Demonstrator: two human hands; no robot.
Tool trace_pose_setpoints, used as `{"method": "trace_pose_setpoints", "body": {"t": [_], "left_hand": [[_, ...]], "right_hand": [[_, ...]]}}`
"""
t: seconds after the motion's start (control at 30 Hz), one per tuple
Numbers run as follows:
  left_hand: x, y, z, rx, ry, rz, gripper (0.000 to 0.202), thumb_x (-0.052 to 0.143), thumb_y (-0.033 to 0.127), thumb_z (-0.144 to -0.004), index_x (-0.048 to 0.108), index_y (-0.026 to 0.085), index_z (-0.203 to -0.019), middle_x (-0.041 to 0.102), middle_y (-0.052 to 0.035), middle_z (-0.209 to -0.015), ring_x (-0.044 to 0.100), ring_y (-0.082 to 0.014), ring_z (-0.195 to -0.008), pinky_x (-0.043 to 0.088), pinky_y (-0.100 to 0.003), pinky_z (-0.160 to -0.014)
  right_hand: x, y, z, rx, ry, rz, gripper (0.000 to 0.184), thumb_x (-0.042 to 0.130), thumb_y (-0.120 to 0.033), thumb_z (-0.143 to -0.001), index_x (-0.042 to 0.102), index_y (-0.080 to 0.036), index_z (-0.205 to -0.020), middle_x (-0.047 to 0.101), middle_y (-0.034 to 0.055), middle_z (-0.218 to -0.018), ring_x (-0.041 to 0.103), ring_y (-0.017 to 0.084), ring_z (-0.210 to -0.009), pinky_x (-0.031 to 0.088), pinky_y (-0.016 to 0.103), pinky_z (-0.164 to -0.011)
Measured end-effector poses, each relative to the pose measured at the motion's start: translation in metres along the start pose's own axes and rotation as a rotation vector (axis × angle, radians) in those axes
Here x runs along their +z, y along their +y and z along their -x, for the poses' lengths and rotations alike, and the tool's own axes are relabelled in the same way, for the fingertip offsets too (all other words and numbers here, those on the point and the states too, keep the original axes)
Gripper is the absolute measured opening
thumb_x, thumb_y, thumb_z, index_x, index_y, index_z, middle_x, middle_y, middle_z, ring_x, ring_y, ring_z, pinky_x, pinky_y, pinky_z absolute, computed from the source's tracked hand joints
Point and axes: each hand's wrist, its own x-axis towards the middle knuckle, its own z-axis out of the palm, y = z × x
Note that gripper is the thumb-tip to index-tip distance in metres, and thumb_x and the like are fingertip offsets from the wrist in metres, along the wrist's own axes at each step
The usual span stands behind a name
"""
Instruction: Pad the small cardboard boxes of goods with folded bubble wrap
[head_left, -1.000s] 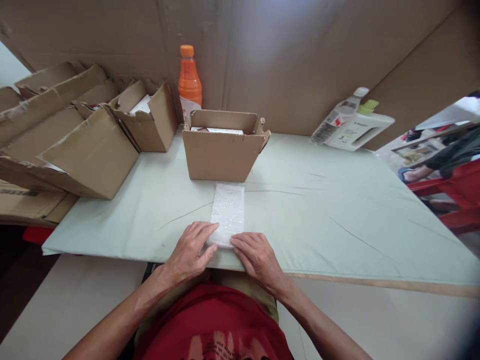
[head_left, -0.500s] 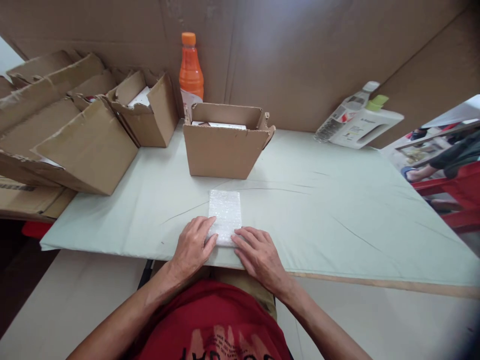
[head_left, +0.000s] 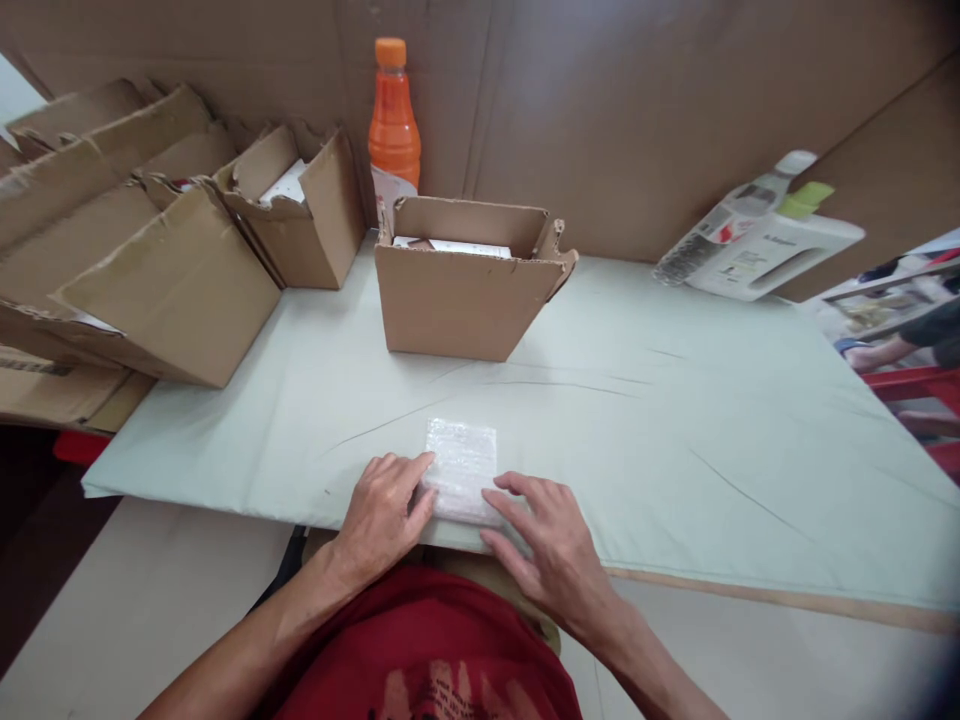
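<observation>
We had a small packet of bubble wrap (head_left: 463,468) lying flat near the tabletop's (head_left: 712,420) near edge, left of that edge's middle. Our left hand (head_left: 384,505) touched the packet's left side with forefinger and thumb, a modest gap between the two. Our right hand (head_left: 551,540) was spread wider, its fingers at the packet's near right corner and its thumb lower, by the tabletop's near edge; whether those fingertips pressed on the wrap, we could not tell.

Beyond the packet, toward the far edge, stood a cardboard carton (head_left: 454,305), its facing wall plain brown, with a white printed box (head_left: 472,248) inside. Behind it, at the far edge, we saw an orange bottle (head_left: 395,125) whose pale label was partly hidden by the carton. At the far right corner a clear bottle (head_left: 739,215) with a red mark on its label leaned beside a white jug (head_left: 787,250) with a green cap; the jug's dark lettering was too small for us to read. More cartons (head_left: 180,290) crowded the left edge and far left corner. Our red shirt (head_left: 442,620) bore small upside-down lettering, too blurred to make out.
</observation>
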Motion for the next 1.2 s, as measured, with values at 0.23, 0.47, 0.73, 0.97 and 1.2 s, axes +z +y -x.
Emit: {"method": "trace_pose_setpoints", "body": {"t": [0.23,0.47,0.73,0.97,1.2], "left_hand": [[-0.004,0.004,0.015,-0.471,0.081,0.569,0.052,0.058,0.039,-0.092,0.047,0.02,-0.139,0.065,-0.0097,-0.107,0.063,-0.0214,-0.091,0.053,-0.036,-0.076],[0.009,0.034,0.015,-0.725,0.025,1.345,0.097,0.07,0.04,-0.078,0.017,0.013,-0.154,0.062,-0.0165,-0.129,0.062,-0.0244,-0.117,0.049,-0.039,-0.102],[0.002,0.038,0.016,-0.515,0.02,0.876,0.079,0.059,0.029,-0.085,0.024,0.017,-0.155,0.068,-0.0081,-0.109,0.068,-0.018,-0.095,0.055,-0.032,-0.089],[0.003,0.045,0.021,-0.33,0.01,0.704,0.075,0.066,0.024,-0.082,0.036,0.02,-0.151,0.065,-0.0109,-0.124,0.065,-0.0217,-0.111,0.051,-0.037,-0.102],[0.003,0.03,0.019,-0.377,-0.221,0.711,0.07,0.053,0.014,-0.086,0.035,0.021,-0.154,0.068,-0.0078,-0.111,0.066,-0.018,-0.092,0.055,-0.033,-0.088]], "right_hand": [[0.024,0.012,-0.014,0.075,0.03,-0.103,0.023,0.051,-0.023,-0.099,0.067,-0.019,-0.115,0.075,0.0095,-0.099,0.066,0.023,-0.086,0.051,0.038,-0.077],[0.02,-0.007,-0.01,0.438,-0.077,-0.568,0.025,0.055,-0.034,-0.096,0.071,-0.022,-0.112,0.077,0.0046,-0.102,0.072,0.019,-0.083,0.058,0.029,-0.072],[-0.005,-0.008,-0.013,0.291,0.092,-0.468,0.042,0.069,-0.041,-0.087,0.062,-0.023,-0.124,0.066,0.0111,-0.12,0.067,0.021,-0.091,0.058,0.036,-0.083],[-0.009,-0.022,-0.03,0.264,0.103,-0.685,0.012,0.064,-0.034,-0.091,0.066,-0.023,-0.095,0.069,0.0025,-0.085,0.063,0.017,-0.077,0.053,0.027,-0.072],[-0.017,0.002,-0.025,0.343,0.026,-0.687,0.026,0.068,-0.032,-0.086,0.066,-0.023,-0.11,0.071,0.0041,-0.094,0.064,0.017,-0.08,0.054,0.028,-0.074]]}}
